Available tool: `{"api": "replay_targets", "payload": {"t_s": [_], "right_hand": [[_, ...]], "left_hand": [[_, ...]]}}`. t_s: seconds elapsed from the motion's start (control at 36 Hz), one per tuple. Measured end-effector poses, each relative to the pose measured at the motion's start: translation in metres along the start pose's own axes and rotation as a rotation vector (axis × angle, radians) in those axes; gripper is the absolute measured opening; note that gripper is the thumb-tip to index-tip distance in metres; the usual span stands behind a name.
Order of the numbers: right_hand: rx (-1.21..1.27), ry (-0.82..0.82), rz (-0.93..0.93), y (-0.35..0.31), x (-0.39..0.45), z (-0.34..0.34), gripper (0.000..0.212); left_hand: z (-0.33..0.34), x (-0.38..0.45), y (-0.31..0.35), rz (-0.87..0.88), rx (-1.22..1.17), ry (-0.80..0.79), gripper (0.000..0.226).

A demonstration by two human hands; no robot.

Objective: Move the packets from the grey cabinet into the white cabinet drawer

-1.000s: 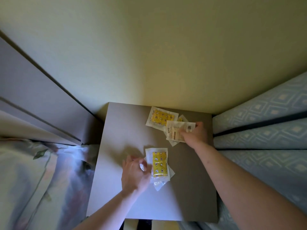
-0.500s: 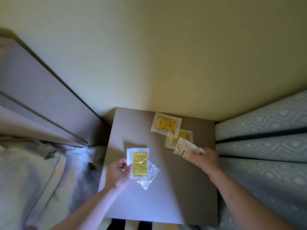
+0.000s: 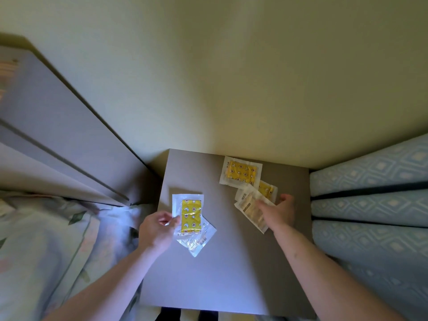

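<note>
Packets lie on the grey cabinet top (image 3: 231, 269). My left hand (image 3: 157, 230) pinches the left edge of a yellow-patterned packet (image 3: 188, 214), which sits over a clear packet (image 3: 199, 240). My right hand (image 3: 279, 213) grips a pale packet (image 3: 251, 209), lifted slightly near the cabinet's right side. Another yellow packet (image 3: 240, 172) lies flat at the back, and a smaller yellow one (image 3: 266, 188) lies partly covered just behind my right hand.
A yellowish wall rises behind the cabinet. A blue patterned mattress edge (image 3: 370, 205) borders the right side. Grey-white panels (image 3: 58, 147) slant on the left above floral bedding (image 3: 46, 251).
Both hands have drawn their packets toward me: the left moved its yellow packet left and off the middle, the right pulled the pale packet off the back pile.
</note>
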State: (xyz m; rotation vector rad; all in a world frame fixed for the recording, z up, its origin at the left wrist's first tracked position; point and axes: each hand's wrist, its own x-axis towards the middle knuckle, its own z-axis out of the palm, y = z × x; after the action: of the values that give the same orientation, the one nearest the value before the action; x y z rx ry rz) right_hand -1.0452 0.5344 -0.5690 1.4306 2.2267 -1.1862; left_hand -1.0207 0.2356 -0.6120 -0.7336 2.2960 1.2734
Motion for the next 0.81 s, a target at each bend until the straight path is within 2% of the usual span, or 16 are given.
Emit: {"api": "replay_targets", "payload": {"t_s": [0.06,0.08,0.14,0.22,0.31,0.39,0.47,0.56,0.64,0.72,0.81], "right_hand": [[-0.143,0.018,-0.125,0.003,0.001,0.0,0.102],[-0.235,0.011,-0.211,0.003,0.004,-0.001,0.111],[-0.397,-0.047,-0.339,-0.001,0.014,-0.004,0.12],[-0.543,-0.134,-0.389,-0.008,0.032,-0.007,0.121],[-0.582,-0.179,-0.337,-0.011,0.034,-0.01,0.097],[-0.59,-0.257,-0.293,0.005,0.02,-0.013,0.046],[-0.487,-0.406,-0.273,0.032,0.001,-0.017,0.019],[-0.568,-0.463,-0.397,0.056,-0.015,-0.025,0.013],[-0.604,-0.462,-0.535,0.064,-0.023,-0.034,0.017],[-0.508,-0.435,-0.621,0.046,-0.02,-0.038,0.02],[-0.424,-0.331,-0.707,0.013,-0.004,-0.031,0.026]], "left_hand": [[-0.002,0.004,0.0,-0.015,0.007,-0.028,0.02],[-0.002,0.006,0.0,-0.016,0.018,-0.041,0.02],[-0.003,0.009,0.002,-0.015,0.032,-0.056,0.02],[-0.001,0.012,0.001,-0.02,0.041,-0.048,0.021],[0.001,0.01,-0.001,-0.019,0.038,-0.038,0.022],[0.002,0.005,0.002,-0.016,0.034,-0.026,0.021],[0.002,0.003,0.008,-0.029,0.049,-0.031,0.02],[0.001,0.002,0.013,-0.039,0.085,-0.042,0.02],[0.001,0.0,0.017,-0.033,0.121,-0.043,0.022],[0.0,-0.002,0.019,-0.035,0.142,-0.038,0.022],[-0.002,-0.002,0.02,-0.027,0.156,-0.049,0.024]]}}
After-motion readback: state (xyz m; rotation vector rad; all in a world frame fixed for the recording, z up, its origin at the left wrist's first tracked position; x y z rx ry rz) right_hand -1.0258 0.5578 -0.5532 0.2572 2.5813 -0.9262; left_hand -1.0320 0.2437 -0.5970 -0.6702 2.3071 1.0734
